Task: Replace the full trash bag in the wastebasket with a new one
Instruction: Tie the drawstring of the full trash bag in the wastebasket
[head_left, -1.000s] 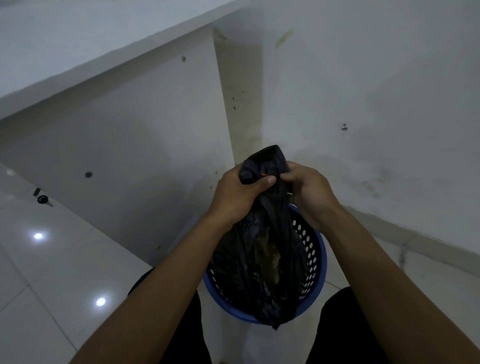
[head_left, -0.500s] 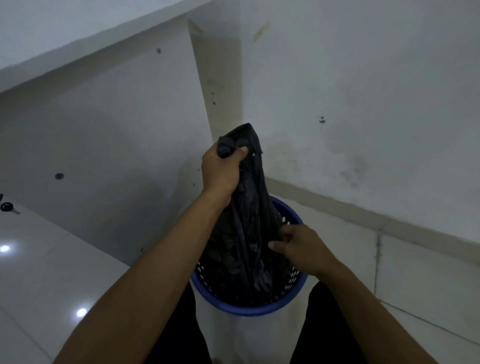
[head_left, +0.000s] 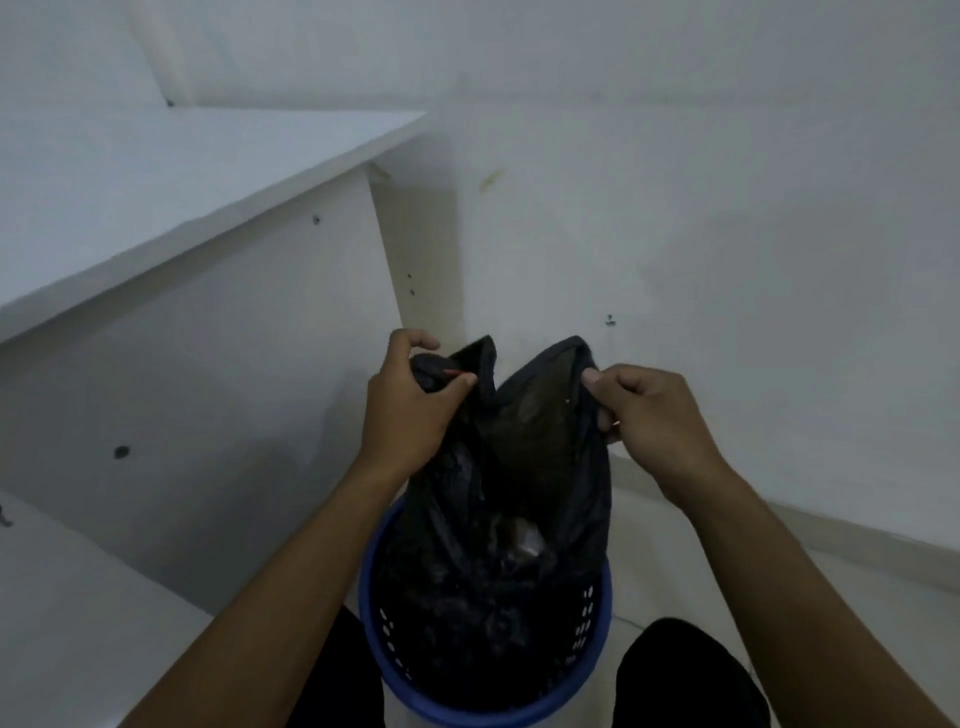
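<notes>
Hands hold a black bag (head_left: 498, 499) over a blue basket (head_left: 485, 717): left hand (head_left: 410, 410) clamped on bunched rim, right hand (head_left: 654, 415) pinching the opposite edge. Mouth gapes between grips; rubbish below could spill, or thin plastic may tear.

your black trash bag (head_left: 498, 519) stands upright inside the blue perforated wastebasket (head_left: 582, 691), its mouth pulled open above the rim.

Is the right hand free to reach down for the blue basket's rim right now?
Probably not yet: the right hand is pinching the black trash bag's top edge, well above the basket rim. Nothing blocks the way down, though.
</notes>
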